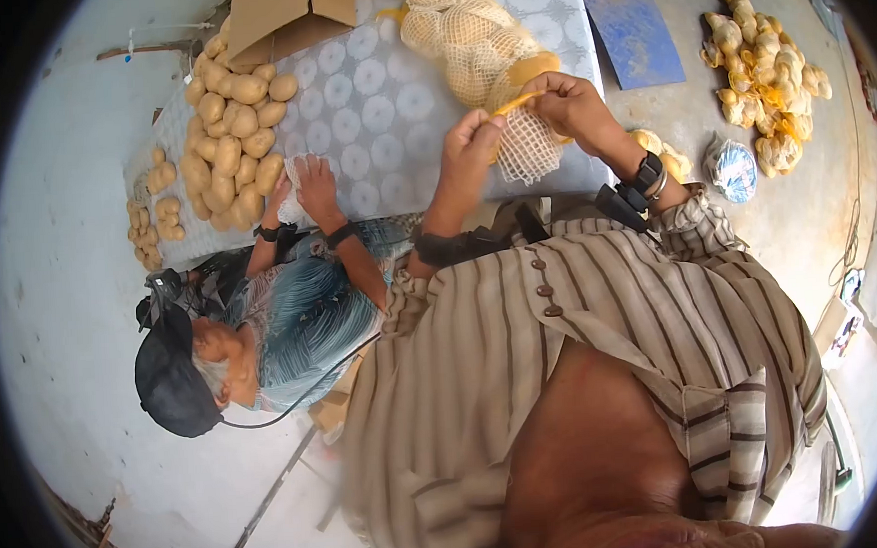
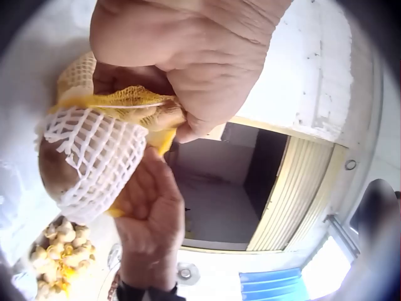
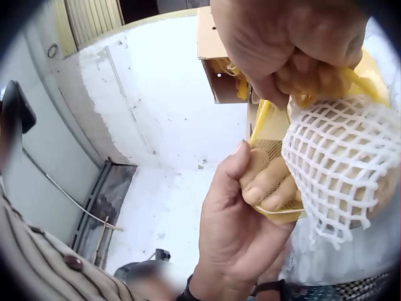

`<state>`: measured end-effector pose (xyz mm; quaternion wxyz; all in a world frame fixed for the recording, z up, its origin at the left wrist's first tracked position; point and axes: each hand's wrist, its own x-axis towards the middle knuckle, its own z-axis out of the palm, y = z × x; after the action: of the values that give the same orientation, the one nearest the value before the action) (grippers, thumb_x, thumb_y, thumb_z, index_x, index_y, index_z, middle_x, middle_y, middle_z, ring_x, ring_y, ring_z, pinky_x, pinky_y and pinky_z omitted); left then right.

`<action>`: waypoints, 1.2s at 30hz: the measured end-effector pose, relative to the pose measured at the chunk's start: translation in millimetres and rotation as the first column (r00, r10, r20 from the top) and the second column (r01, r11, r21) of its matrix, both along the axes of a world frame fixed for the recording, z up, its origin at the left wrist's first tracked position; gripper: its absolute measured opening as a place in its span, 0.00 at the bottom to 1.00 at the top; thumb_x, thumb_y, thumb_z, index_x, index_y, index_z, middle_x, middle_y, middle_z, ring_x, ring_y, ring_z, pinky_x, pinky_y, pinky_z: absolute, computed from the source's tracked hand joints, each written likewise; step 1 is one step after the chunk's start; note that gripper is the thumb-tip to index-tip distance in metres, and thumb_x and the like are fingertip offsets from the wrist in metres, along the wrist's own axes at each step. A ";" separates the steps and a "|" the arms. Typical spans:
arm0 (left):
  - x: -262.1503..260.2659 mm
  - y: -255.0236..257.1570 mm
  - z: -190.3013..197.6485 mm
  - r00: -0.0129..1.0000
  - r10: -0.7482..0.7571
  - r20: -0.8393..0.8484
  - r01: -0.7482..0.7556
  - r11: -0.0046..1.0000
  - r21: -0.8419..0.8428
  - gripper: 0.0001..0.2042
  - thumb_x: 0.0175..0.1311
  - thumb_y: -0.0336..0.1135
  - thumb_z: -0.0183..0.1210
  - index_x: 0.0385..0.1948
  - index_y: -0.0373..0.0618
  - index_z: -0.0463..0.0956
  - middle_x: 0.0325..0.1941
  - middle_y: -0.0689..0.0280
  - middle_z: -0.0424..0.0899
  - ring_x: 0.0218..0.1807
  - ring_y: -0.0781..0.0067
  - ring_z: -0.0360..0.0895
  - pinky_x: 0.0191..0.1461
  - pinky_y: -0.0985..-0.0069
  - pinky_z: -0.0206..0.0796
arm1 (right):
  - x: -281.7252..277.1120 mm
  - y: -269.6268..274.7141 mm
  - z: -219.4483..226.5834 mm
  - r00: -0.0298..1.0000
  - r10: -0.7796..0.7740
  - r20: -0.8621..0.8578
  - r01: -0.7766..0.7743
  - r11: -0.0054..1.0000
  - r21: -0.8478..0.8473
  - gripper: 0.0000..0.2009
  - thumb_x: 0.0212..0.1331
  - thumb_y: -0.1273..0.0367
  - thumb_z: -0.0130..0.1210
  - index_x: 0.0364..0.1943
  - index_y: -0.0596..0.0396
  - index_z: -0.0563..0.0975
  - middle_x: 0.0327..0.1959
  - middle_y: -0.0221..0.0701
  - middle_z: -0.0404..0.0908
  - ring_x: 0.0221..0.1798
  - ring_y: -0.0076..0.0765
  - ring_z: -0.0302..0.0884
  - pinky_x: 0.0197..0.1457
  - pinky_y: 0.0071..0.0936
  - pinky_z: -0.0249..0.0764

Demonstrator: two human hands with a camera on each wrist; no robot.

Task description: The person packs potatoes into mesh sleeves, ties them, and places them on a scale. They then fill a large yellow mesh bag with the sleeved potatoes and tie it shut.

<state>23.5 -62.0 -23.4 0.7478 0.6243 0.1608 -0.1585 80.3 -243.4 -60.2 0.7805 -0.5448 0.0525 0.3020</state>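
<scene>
Both hands hold the yellow mesh bag by its stretched mouth. My left hand grips one side; in the right wrist view its fingers show through the mesh. My right hand pinches the opposite side, its fingers curled at the edge. Between the hands and the table edge is a potato in a white foam net sleeve, close against the bag's mouth. In the left wrist view the potato's brown skin shows at the sleeve's end. Several net-wrapped potatoes lie beyond my hands in yellow mesh.
A pile of bare potatoes lies at the table's left, near an open cardboard box. Another person's hands touch a white foam net on the patterned tablecloth. Filled yellow mesh bags lie on the floor at right, past a blue board.
</scene>
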 end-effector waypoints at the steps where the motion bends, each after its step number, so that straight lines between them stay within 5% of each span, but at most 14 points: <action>1: 4.3 1.2 8.4 1.000 0.015 0.013 -0.016 1.000 0.009 0.10 0.66 0.34 0.54 0.23 0.46 0.69 0.20 0.80 0.63 0.23 0.91 0.57 0.25 0.86 0.50 | 1.3 -6.2 3.2 1.000 -0.006 0.003 0.006 1.000 0.002 0.07 0.61 0.75 0.53 0.43 0.56 0.78 0.20 0.16 0.69 0.16 0.08 0.53 0.18 0.12 0.47; 4: 17.1 8.8 20.4 0.985 0.170 -0.017 -0.171 0.981 -0.094 0.07 0.64 0.32 0.54 0.25 0.49 0.69 0.18 0.79 0.62 0.18 0.90 0.57 0.23 0.86 0.49 | 8.6 -30.5 29.2 0.995 -0.073 -0.074 0.078 0.995 0.070 0.12 0.62 0.75 0.53 0.49 0.55 0.76 0.16 0.13 0.62 0.13 0.10 0.49 0.16 0.14 0.44; 7: 24.0 13.1 28.3 0.977 0.209 0.043 -0.200 0.966 -0.164 0.08 0.64 0.32 0.53 0.24 0.50 0.67 0.15 0.79 0.59 0.15 0.87 0.55 0.23 0.83 0.50 | 5.9 -51.3 22.8 0.988 -0.117 -0.102 0.134 0.974 0.183 0.11 0.60 0.74 0.56 0.47 0.55 0.77 0.19 0.16 0.68 0.14 0.10 0.52 0.16 0.14 0.46; 10: 23.4 7.7 36.4 0.991 0.119 0.060 -0.102 0.969 -0.227 0.10 0.64 0.33 0.52 0.22 0.52 0.63 0.14 0.78 0.56 0.14 0.86 0.51 0.23 0.81 0.50 | -11.3 -58.4 34.0 0.978 -0.174 -0.114 0.185 0.979 0.090 0.11 0.59 0.73 0.57 0.47 0.54 0.78 0.17 0.16 0.67 0.14 0.11 0.53 0.16 0.15 0.46; 11: 23.0 4.5 36.9 0.994 0.096 0.046 -0.084 0.974 -0.210 0.11 0.64 0.33 0.52 0.21 0.52 0.62 0.13 0.78 0.55 0.14 0.86 0.50 0.23 0.81 0.49 | -17.5 -59.1 31.7 0.969 -0.203 -0.141 0.213 0.975 0.063 0.12 0.61 0.75 0.54 0.49 0.55 0.76 0.13 0.13 0.59 0.12 0.11 0.49 0.15 0.15 0.44; 14: 33.2 -9.1 33.0 1.000 0.020 -0.019 -0.023 0.978 -0.208 0.13 0.64 0.34 0.51 0.20 0.53 0.58 0.13 0.77 0.53 0.14 0.85 0.48 0.24 0.81 0.48 | -28.4 -62.4 14.1 0.941 -0.296 -0.165 0.303 0.953 0.017 0.06 0.59 0.73 0.58 0.40 0.54 0.79 0.15 0.15 0.67 0.12 0.10 0.52 0.14 0.16 0.44; 18: 59.1 -4.0 29.0 0.989 -0.057 -0.133 0.020 0.964 -0.264 0.11 0.64 0.33 0.51 0.20 0.49 0.61 0.15 0.76 0.55 0.16 0.83 0.51 0.25 0.80 0.50 | -39.1 -48.7 2.3 0.879 -0.407 -0.250 0.424 0.905 0.019 0.06 0.57 0.73 0.59 0.38 0.54 0.78 0.24 0.20 0.76 0.18 0.11 0.64 0.18 0.13 0.54; 20: 69.1 0.0 25.2 0.973 -0.195 -0.125 0.155 0.949 -0.275 0.12 0.64 0.34 0.51 0.20 0.49 0.61 0.15 0.75 0.55 0.16 0.82 0.52 0.24 0.79 0.50 | -47.9 -41.5 -5.6 0.877 -0.396 -0.272 0.431 0.899 0.082 0.07 0.53 0.71 0.63 0.34 0.54 0.78 0.30 0.24 0.80 0.30 0.17 0.74 0.28 0.16 0.67; 23: 75.7 5.7 4.9 0.942 -0.334 -0.044 0.306 0.902 -0.303 0.12 0.64 0.34 0.51 0.20 0.49 0.61 0.14 0.75 0.55 0.16 0.83 0.52 0.24 0.79 0.50 | -62.6 -31.3 -17.1 0.906 -0.354 -0.233 0.370 0.929 0.025 0.10 0.55 0.72 0.64 0.38 0.54 0.74 0.29 0.25 0.79 0.27 0.14 0.72 0.24 0.12 0.63; 28: 75.3 -2.2 1.1 0.907 -0.414 -0.081 0.371 0.875 -0.312 0.13 0.64 0.34 0.51 0.19 0.51 0.59 0.13 0.76 0.55 0.14 0.84 0.50 0.25 0.80 0.51 | -88.1 -27.4 -22.0 0.900 -0.398 -0.177 0.413 0.909 0.056 0.11 0.56 0.72 0.64 0.38 0.55 0.73 0.31 0.25 0.79 0.32 0.17 0.76 0.31 0.14 0.70; 30: 83.0 -5.9 3.6 0.877 -0.475 -0.071 0.419 0.829 -0.370 0.13 0.65 0.34 0.51 0.19 0.52 0.58 0.12 0.77 0.55 0.13 0.85 0.49 0.25 0.80 0.52 | -94.3 -25.1 -25.7 0.863 -0.435 -0.255 0.493 0.837 0.239 0.11 0.56 0.72 0.64 0.39 0.56 0.73 0.34 0.25 0.79 0.35 0.17 0.76 0.35 0.14 0.71; 34: 82.4 -14.1 5.3 0.830 -0.544 -0.121 0.456 0.789 -0.412 0.13 0.63 0.31 0.51 0.18 0.50 0.60 0.12 0.75 0.56 0.14 0.84 0.51 0.24 0.80 0.52 | -104.6 -27.2 -42.5 0.863 -0.442 -0.243 0.489 0.853 0.185 0.11 0.56 0.73 0.63 0.41 0.57 0.74 0.35 0.25 0.78 0.38 0.17 0.75 0.41 0.15 0.72; 36: 78.3 -20.6 7.6 0.808 -0.574 -0.131 0.484 0.775 -0.406 0.13 0.63 0.31 0.50 0.18 0.50 0.60 0.12 0.75 0.56 0.14 0.84 0.51 0.24 0.80 0.52 | -113.5 -33.3 -39.0 0.857 -0.460 -0.231 0.498 0.855 0.147 0.10 0.57 0.73 0.62 0.39 0.56 0.74 0.34 0.25 0.78 0.35 0.16 0.74 0.36 0.14 0.70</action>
<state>101.8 -82.5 -15.8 0.7456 0.4742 0.0380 -0.4667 -33.2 -276.7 -99.2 0.8737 -0.4015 0.2294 0.1510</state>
